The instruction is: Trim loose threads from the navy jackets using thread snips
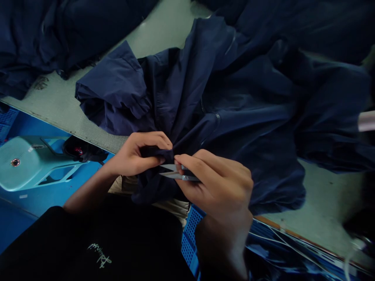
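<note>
A navy blue jacket (249,113) with a zipper lies crumpled over the table, part of it hanging off the near edge. My left hand (140,152) is closed, pinching a fold of its fabric between thumb and fingers. Close beside it, my right hand (219,183) grips a pair of thread snips (171,171), their two blades a little apart and pointing left, just below the pinched fold. The right thumb and forefinger tips meet at the fabric's edge; whether they pinch a thread there I cannot make out. The snips' handles are mostly hidden in the palm.
More dark blue garments (73,31) are heaped at the far left and far right of the pale table (164,29). A turquoise plastic stool (26,164) is on the left. Below the table show a blue crate (190,234) and white cables (272,236).
</note>
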Available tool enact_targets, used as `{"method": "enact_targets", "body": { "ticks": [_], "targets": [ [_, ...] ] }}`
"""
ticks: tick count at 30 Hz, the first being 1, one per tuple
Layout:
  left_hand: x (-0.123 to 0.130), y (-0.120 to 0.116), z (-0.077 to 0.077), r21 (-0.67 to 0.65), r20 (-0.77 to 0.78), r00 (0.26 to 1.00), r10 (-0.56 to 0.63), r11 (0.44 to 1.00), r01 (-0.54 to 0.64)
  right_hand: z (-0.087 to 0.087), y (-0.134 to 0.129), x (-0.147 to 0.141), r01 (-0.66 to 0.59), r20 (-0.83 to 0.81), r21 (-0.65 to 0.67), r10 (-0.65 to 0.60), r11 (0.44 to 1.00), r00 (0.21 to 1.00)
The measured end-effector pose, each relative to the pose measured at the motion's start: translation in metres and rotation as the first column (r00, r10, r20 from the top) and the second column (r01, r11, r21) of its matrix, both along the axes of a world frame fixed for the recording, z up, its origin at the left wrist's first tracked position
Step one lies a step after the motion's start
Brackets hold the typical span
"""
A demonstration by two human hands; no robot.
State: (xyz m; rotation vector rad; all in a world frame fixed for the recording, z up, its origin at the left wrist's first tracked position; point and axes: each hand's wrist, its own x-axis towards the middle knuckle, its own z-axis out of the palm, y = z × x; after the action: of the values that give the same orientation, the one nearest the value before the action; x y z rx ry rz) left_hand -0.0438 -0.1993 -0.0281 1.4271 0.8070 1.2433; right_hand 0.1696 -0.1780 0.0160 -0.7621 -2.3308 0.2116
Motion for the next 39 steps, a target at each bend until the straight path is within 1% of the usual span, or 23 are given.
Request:
{"method": "enact_targets", "body": {
  "ticks": [3, 5, 9, 13, 16, 18, 23, 27, 32, 35, 39],
  "targets": [
    [0.000, 0.000, -0.001, 0.000, -0.006, 1.000, 0.003, 1.000, -0.003, -0.001, 0.002, -0.001, -0.020, 0.025, 0.049, 0.019, 0.999, 1.000],
    [0.000, 0.000, -0.001, 0.000, -0.008, 1.000, 0.004, 1.000, -0.004, -0.002, 0.003, -0.001, -0.041, -0.009, 0.012, 0.041, 0.999, 0.999],
    [-0.001, 0.000, 0.001, -0.022, -0.009, 1.000, 0.002, 1.000, -0.002, -0.006, 0.005, -0.001, -0.076, -0.168, -0.176, 0.046, 0.981, 0.985],
    [-0.001, 0.001, 0.002, -0.039, -0.005, 1.000, -0.003, 0.999, 0.002, -0.010, 0.008, -0.002, -0.128, -0.326, -0.350, 0.008, 0.928, 0.945],
    [-0.001, 0.001, 0.001, -0.038, 0.013, 1.000, -0.006, 0.999, 0.006, -0.012, 0.011, -0.002, -0.146, -0.382, -0.456, -0.044, 0.878, 0.923],
    [-0.001, 0.001, 0.000, -0.048, 0.021, 1.000, -0.007, 0.999, 0.008, -0.013, 0.013, -0.001, -0.162, -0.394, -0.486, -0.050, 0.859, 0.918],
    [-0.001, 0.000, 0.000, -0.065, 0.035, 0.999, -0.025, 0.998, 0.027, -0.015, 0.014, -0.001, -0.195, -0.395, -0.504, -0.024, 0.841, 0.918],
    [-0.002, 0.000, 0.001, -0.086, 0.040, 0.998, -0.040, 0.995, 0.043, -0.014, 0.014, -0.001, -0.185, -0.377, -0.519, -0.029, 0.835, 0.926],
    [-0.002, 0.001, 0.000, -0.103, 0.048, 0.998, -0.051, 0.993, 0.056, -0.013, 0.014, -0.001, -0.195, -0.367, -0.507, -0.006, 0.840, 0.930],
    [-0.001, 0.001, 0.001, -0.141, 0.022, 0.999, -0.038, 0.989, 0.041, -0.013, 0.012, -0.001, -0.160, -0.321, -0.460, 0.005, 0.873, 0.947],
    [0.000, 0.001, 0.004, -0.210, -0.055, 0.998, -0.018, 0.978, 0.006, -0.013, 0.009, -0.002, -0.105, -0.232, -0.329, 0.027, 0.939, 0.972]
  ]
}}
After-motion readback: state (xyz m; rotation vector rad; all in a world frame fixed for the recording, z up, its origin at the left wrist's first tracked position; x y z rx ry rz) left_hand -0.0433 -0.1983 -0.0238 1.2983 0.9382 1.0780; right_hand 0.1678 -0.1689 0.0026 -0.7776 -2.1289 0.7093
